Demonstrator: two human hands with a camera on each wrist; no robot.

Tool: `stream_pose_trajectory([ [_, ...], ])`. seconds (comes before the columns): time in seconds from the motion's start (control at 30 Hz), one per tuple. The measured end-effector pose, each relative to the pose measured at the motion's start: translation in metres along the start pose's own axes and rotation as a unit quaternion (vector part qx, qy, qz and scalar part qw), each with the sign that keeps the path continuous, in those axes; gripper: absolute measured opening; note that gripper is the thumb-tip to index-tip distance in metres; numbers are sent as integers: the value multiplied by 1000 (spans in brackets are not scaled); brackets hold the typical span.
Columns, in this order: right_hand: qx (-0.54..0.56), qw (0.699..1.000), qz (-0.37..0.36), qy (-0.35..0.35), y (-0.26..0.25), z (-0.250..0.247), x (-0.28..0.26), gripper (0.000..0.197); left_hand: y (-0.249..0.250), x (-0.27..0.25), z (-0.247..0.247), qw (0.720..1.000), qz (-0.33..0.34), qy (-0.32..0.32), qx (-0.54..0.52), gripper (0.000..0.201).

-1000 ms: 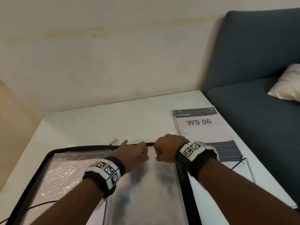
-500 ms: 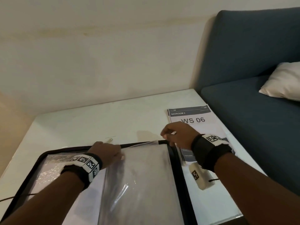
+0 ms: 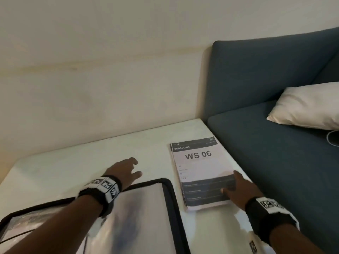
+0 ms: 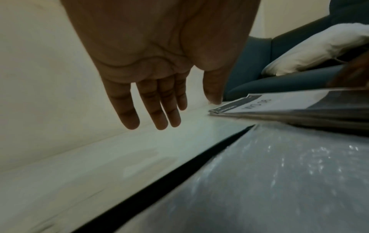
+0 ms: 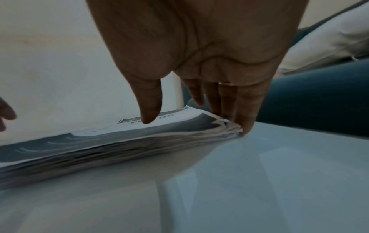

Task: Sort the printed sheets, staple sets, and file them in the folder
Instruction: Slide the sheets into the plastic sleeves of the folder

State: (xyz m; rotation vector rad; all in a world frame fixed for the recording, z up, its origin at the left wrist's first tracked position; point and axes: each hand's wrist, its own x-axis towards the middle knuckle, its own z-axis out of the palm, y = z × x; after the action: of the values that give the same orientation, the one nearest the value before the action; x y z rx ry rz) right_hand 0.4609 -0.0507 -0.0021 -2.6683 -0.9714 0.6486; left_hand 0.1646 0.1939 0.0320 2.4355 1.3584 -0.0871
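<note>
Head view: both hands have left the folder (image 3: pixel 170 208), where a second ago they were working its clear sleeve at the far edge. The folder lies open on the table (image 3: pixel 73 162), and attention has passed to the stack of printed sheets (image 3: pixel 198 173) just right of it, topped by a page marked WS 06. That suggests the sleeve is ready and the next set is being fetched. The right hand (image 3: pixel 238 189) now rests on the stack's near right corner, fingers along its right edge. The left hand (image 3: pixel 124 171) hovers beyond the folder's far edge, left of the stack, fingers spread and holding nothing.

Left wrist view: the left hand's fingers (image 4: pixel 155 107) hang straight and relaxed above bare table, touching nothing. The stack lies to the right, beyond the folder's black border.

Right wrist view: the right hand's fingers (image 5: pixel 245 110) reach down against the stack's corner, lifting the sheet edges there, while the thumb hovers over the top page. The grasp looks begun, not closed.
</note>
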Motion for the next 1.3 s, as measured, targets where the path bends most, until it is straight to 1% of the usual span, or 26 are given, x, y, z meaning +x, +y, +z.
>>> stream_pose_trajectory([
  [0.1, 31, 999, 9, 9, 8, -2, 0, 96, 48, 36, 11, 999, 16, 7, -41, 39],
  [0.13, 36, 999, 9, 11, 10, -2, 1, 99, 64, 47, 15, 998, 13, 11, -63, 38],
  [0.2, 29, 1000, -2, 8, 13, -3, 4, 104, 95, 69, 24, 995, -9, 14, -99, 37],
  [0.27, 14, 1000, -15, 2, 16, -1, 5, 110, 116, 88, 35, 993, -30, -8, -113, 37],
  [0.37, -7, 999, -43, -2, 18, 8, 2, 116, 127, 108, 51, 986, -64, -45, -145, 26],
  [0.47, -7, 998, -59, 4, 19, 15, -1, 119, 123, 122, 59, 984, -87, -38, -150, 21],
  [0.53, -7, 998, -61, 10, 18, 17, -3, 120, 122, 126, 58, 984, -84, -29, -157, 20],
  [0.6, -8, 998, -67, 17, 17, 16, -4, 114, 123, 123, 56, 991, -63, -24, -114, 21],
  [0.7, -20, 997, -73, 14, 16, 12, -5, 108, 126, 118, 57, 999, -19, -19, 17, 23],
  [0.77, -24, 997, -71, 11, 16, 11, -4, 110, 128, 117, 61, 999, -5, -12, 33, 27],
  [0.87, -27, 997, -66, 13, 17, 13, -4, 112, 131, 117, 60, 999, -16, 4, -32, 22],
  [0.93, -31, 997, -64, 13, 17, 14, -4, 114, 133, 117, 59, 993, -46, -2, -105, 21],
  [1.0, -33, 997, -63, 12, 18, 15, -4, 115, 133, 117, 60, 972, -88, -34, -215, 26],
  [1.07, -35, 997, -61, 10, 17, 15, -4, 115, 132, 115, 60, 941, -120, -71, -308, 30],
  [1.1, -35, 998, -59, 8, 17, 15, -3, 115, 132, 114, 58, 931, -122, -82, -335, 30],
  [1.17, -35, 998, -54, -3, 17, 16, -3, 117, 136, 109, 52, 925, -94, -89, -358, 28],
  [1.23, -39, 998, -51, -12, 16, 16, -2, 123, 144, 96, 45, 920, -53, -80, -380, 14],
  [1.27, -45, 998, -49, -17, 14, 15, -2, 126, 148, 88, 45, 910, -37, -91, -402, 5],
  [1.3, -50, 997, -44, -25, 12, 13, -2, 128, 152, 80, 48, 899, -32, -109, -422, 5],
])
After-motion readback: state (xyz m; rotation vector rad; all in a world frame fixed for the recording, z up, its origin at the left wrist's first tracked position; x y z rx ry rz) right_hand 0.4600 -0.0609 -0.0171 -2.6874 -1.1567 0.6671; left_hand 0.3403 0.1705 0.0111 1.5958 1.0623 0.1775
